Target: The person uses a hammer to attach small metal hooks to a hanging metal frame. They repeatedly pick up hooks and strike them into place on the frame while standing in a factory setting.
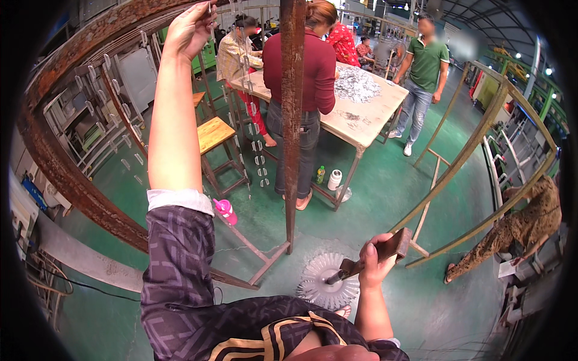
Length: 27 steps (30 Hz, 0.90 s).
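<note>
One brown metal bar: near, right of centre, in the right hand, fingers closed round it.
Spoked grey disc: beneath the bar; attachment unclear.
Left hand: raised by the rusty frame, fingers curled; hold cannot be told.
Handling: probably best with bar level, steady.
Green bottle, farther: lettering illegible.

Hanging metal clips crowd the space beyond the left hand, with a rusty beam close on its left. A rusty post stands at the centre, blocking the straight way ahead; a person in dark red stands just beyond. Farther right, a passage opens over green floor, bounded by a yellowish rack. A toothed metal disc obstructs the near space below the right hand.
</note>
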{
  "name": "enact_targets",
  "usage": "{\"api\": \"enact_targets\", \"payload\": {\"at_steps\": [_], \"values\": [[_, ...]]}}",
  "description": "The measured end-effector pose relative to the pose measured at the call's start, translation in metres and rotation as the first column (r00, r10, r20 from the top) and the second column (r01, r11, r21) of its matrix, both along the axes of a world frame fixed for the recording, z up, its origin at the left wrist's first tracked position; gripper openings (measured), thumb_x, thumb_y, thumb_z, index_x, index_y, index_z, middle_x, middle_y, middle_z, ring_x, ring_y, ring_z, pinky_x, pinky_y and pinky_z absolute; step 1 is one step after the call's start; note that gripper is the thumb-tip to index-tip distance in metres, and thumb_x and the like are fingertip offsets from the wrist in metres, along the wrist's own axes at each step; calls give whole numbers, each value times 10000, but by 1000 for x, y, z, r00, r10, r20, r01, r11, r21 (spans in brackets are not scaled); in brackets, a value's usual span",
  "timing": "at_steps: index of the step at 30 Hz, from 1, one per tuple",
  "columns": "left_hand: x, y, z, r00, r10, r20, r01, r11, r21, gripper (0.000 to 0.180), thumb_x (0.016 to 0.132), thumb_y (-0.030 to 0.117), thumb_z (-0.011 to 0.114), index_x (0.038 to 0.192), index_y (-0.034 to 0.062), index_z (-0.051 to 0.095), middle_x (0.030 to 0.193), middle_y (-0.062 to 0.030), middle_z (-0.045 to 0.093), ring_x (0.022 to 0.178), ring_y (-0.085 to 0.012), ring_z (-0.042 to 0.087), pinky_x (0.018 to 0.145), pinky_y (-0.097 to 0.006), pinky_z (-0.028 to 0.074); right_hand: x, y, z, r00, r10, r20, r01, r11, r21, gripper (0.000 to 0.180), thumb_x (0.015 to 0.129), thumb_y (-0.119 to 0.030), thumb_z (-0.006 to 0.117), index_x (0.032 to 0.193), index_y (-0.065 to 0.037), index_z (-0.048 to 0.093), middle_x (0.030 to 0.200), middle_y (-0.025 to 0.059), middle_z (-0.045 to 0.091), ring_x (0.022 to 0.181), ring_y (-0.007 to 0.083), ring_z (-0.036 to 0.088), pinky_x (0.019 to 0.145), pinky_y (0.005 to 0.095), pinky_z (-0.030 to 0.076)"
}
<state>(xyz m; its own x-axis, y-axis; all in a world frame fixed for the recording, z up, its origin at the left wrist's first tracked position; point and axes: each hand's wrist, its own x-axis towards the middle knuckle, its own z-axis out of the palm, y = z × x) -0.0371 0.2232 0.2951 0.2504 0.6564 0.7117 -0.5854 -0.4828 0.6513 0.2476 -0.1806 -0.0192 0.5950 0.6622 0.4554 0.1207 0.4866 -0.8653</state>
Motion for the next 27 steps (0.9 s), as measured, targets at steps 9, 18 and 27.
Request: {"api": "enact_targets", "payload": {"at_steps": [9, 18, 27], "values": [[12, -32, -30, 987, 78, 140, -84, 996, 35, 242, 860, 179, 563, 1011, -10, 577, 841, -42, 578, 738, -118, 519, 651, -236, 405, 6, 1, -5, 997, -56, 44, 56, 998, 10, 345, 736, -90, 606, 1001, -24, 394, 791, 42, 464, 686, 111, 447, 595, 246, 383], [18, -54, -15, 963, 105, 249, -108, 994, -2, 103, 833, 135, 550, 783, 47, 570, 677, -24, 537, 564, -108, 472, 522, -227, 399, -3, 10, 6, 984, -158, 81, 141, 973, 183, 242, 791, -193, 590, 812, -30, 413, 582, 3, 383, 402, 63, 354, 373, 187, 295], [6, -22, -5, 970, 134, 204, -120, 990, -78, 88, 811, 128, 558, 773, 52, 581, 682, -25, 576, 578, -108, 528, 530, -235, 453, -16, 11, 23, 1000, -20, 12, 18, 990, 140, 219, 814, -178, 566, 815, -24, 411, 586, 9, 393, 409, 51, 337, 384, 189, 279]]}}
